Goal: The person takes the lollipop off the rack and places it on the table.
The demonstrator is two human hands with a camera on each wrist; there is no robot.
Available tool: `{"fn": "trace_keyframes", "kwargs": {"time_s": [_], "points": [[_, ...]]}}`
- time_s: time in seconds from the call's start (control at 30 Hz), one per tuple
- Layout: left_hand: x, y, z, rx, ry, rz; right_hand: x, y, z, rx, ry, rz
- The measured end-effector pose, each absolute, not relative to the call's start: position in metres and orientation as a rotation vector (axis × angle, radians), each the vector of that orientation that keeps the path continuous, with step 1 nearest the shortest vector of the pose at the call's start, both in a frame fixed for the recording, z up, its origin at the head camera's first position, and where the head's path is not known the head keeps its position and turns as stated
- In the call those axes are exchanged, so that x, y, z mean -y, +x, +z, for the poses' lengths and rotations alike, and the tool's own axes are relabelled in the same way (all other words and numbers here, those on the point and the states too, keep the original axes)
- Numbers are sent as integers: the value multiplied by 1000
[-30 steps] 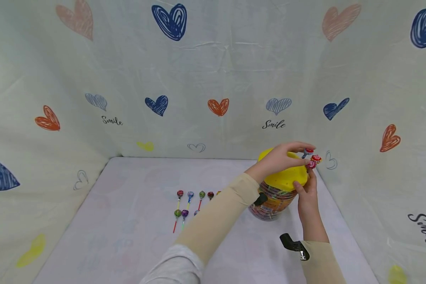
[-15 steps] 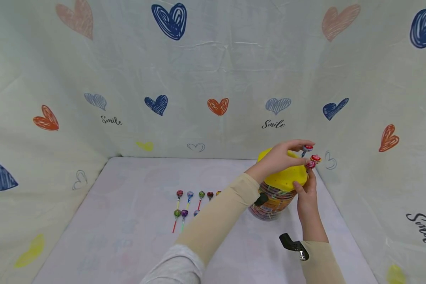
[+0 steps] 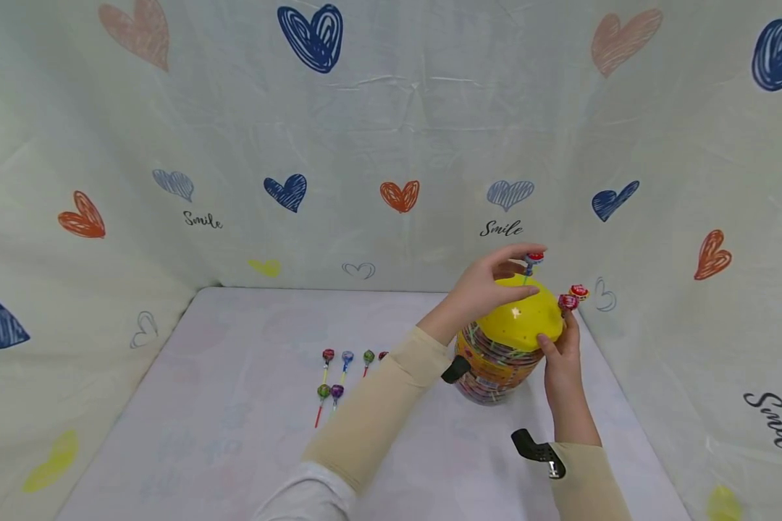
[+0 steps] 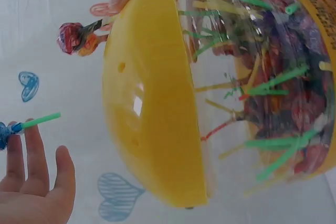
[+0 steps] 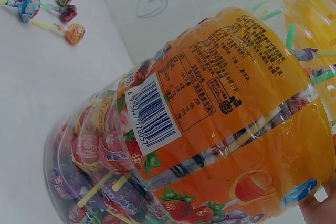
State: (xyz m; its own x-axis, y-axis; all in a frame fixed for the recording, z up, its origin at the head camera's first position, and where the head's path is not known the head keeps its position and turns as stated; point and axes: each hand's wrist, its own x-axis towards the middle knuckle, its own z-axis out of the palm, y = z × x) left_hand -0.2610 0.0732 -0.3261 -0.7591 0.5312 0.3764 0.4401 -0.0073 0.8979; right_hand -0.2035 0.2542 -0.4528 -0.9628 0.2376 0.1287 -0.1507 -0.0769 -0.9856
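Up at the right, my left hand (image 3: 472,293) pinches a lollipop (image 3: 534,258) with a blue-and-red wrapper. Its green stick points toward the lid in the left wrist view. My right hand (image 3: 562,369) grips the side of a clear jar (image 3: 495,375) near its yellow domed lid (image 3: 515,323). The jar leans to the right, packed with lollipops. Small holes show in the lid (image 4: 142,93). Two red-wrapped lollipops (image 3: 568,302) stick out by the lid's right edge, beside my right fingers; their stick ends are hidden.
Several lollipops (image 3: 324,391) lie in two rows on the white table (image 3: 234,434), left of the jar. My left forearm covers part of the rows. A white cloth (image 3: 339,123) printed with hearts stands behind and at both sides.
My left hand has moved left and slightly up, away from the two red lollipops, with the blue-and-red lollipop in its fingers. The right hand and jar have hardly moved.
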Motion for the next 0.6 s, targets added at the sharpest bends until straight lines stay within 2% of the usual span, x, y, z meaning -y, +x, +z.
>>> {"fn": "trace_keyframes", "kwargs": {"time_s": [0.33,0.6], "points": [[-14,-236,-340,-2214,935,1954,-256,-203,-452,1939,-33,2100],[23,-214,-359,-2208,850,1961,-255,-199,-446,2000,-134,2029]]}}
